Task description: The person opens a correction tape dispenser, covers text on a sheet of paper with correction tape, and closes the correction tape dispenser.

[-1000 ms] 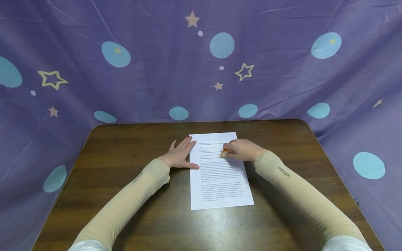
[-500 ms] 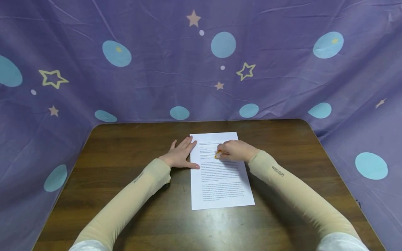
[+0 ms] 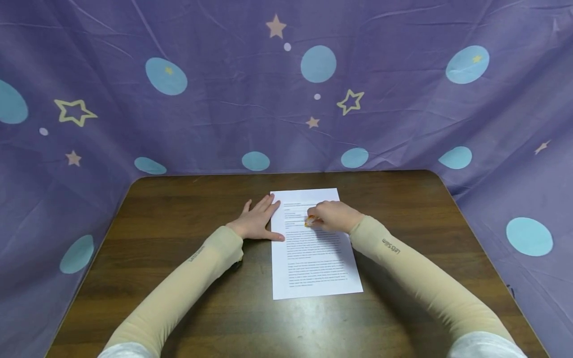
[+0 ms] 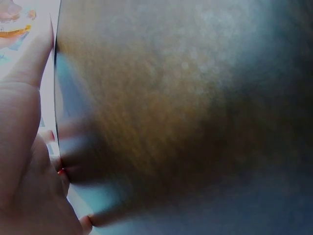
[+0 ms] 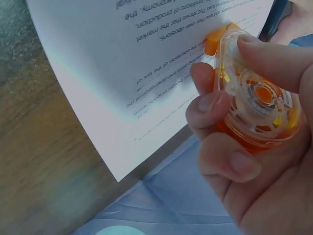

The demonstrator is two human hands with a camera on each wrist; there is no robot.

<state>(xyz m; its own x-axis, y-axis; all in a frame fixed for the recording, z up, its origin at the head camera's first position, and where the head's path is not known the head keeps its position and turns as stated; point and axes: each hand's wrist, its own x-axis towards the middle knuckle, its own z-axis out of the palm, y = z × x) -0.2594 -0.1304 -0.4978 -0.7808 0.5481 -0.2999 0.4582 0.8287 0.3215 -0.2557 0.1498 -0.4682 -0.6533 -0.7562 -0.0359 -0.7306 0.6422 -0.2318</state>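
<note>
A printed sheet of paper [image 3: 313, 263] lies on the table. My left hand [image 3: 257, 221] rests with fingers spread over the sheet's left edge near its top; its thumb [image 4: 34, 49] lies along that edge in the left wrist view. My right hand [image 3: 337, 216] grips a correction tape dispenser [image 5: 259, 98], its clear case showing orange parts and a round spool. The thumb presses on one side of the case and the fingers curl round the other. The dispenser's orange tip [image 5: 215, 40] is right at the printed lines in the upper part of the page.
The brown wooden table [image 3: 188, 288] has rounded far corners. A purple cloth [image 3: 250, 114] with stars and blue spots hangs behind it and at both sides. Beige sleeves [image 3: 183, 283] cover both forearms.
My right hand has moved left across the upper part of the sheet with the correction tape dispenser, only slightly in the last half second. The left hand and the sheet have stayed put.
</note>
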